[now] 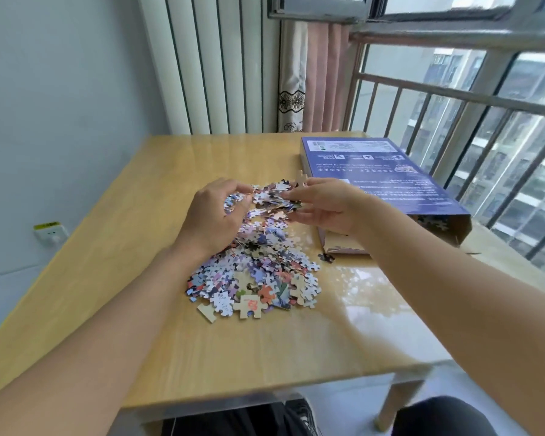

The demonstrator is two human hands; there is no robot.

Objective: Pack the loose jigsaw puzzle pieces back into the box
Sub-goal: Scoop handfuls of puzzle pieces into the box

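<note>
- Puzzle pieces (pixel 255 275): my loose multicoloured heap, some cardboard backs up, lying mid-table; a clump (pixel 276 198) is lifted above its far end.
- Box (pixel 375 180): blue, printed, lying flat right of the heap, near end open, pieces visible inside.

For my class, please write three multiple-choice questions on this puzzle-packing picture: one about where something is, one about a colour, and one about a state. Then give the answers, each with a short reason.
1. Where does the box lie relative to the pile of puzzle pieces?
A. To its right, by the window railing
B. To its left, by the wall
C. On the floor under the table

2. What colour is the box's printed top face?
A. Red
B. Blue-purple
C. Green

3. What are the two hands doing?
A. Resting flat on the table
B. Closing the box
C. Holding a clump of pieces above the pile

Answers:
1 A: the box sits on the table's right side, beside the railing.
2 B: its top is blue-purple with white print.
3 C: the left hand and right hand grip pieces between them, raised above the pile.
</note>
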